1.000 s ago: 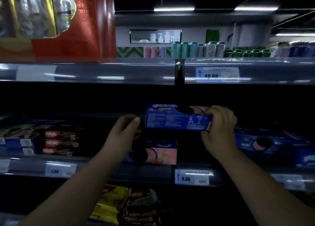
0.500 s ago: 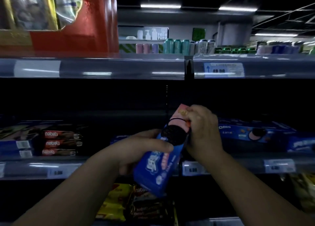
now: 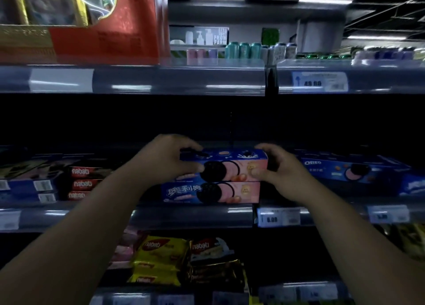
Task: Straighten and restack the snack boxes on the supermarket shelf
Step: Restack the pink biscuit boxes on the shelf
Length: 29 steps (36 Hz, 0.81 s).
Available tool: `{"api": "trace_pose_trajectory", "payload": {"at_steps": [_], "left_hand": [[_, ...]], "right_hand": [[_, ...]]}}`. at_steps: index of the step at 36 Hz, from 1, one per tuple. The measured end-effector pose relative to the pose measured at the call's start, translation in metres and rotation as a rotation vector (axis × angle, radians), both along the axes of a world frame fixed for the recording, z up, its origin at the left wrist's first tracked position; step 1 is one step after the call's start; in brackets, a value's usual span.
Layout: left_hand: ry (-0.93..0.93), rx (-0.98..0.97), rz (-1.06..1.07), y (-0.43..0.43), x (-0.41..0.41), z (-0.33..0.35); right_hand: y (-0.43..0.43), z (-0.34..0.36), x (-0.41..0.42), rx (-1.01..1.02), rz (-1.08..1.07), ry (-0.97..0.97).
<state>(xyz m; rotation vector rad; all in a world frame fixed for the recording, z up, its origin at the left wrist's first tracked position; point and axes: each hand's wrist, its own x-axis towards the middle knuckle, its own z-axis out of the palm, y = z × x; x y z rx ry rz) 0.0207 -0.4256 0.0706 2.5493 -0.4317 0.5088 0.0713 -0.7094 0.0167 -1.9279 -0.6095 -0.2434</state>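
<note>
While both hands hold it, the top blue cookie box [image 3: 232,166] lies flat on a second box [image 3: 211,193] just like it, in the middle of the shelf [image 3: 184,215]. The left hand [image 3: 170,159] curls its fingers round the left end, and the right hand [image 3: 276,169] grips the right end with the thumb on the front. So this little stack looks almost done, but the top box sticks out a bit to the right and needs a nudge. The blue boxes on the right [image 3: 345,169] lie crooked, so I think they come next.
</note>
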Motion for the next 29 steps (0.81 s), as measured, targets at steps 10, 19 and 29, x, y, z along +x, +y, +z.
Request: {"api": "trace_pose_trajectory", "payload": {"at_steps": [10,19,29], "left_hand": [[0.147,-0.974,-0.009,0.026,-0.001,-0.075],[0.189,-0.809,-0.011,0.038,-0.012,-0.076],[0.180,-0.713,0.028,0.046,-0.016,-0.077]], "right_hand": [[0.003,-0.007,0.007,-0.020,0.008,0.096],[0.005,-0.015,0.009,-0.052,0.109,0.145],[0.018,-0.017,0.004,-0.027,0.108,0.138]]}}
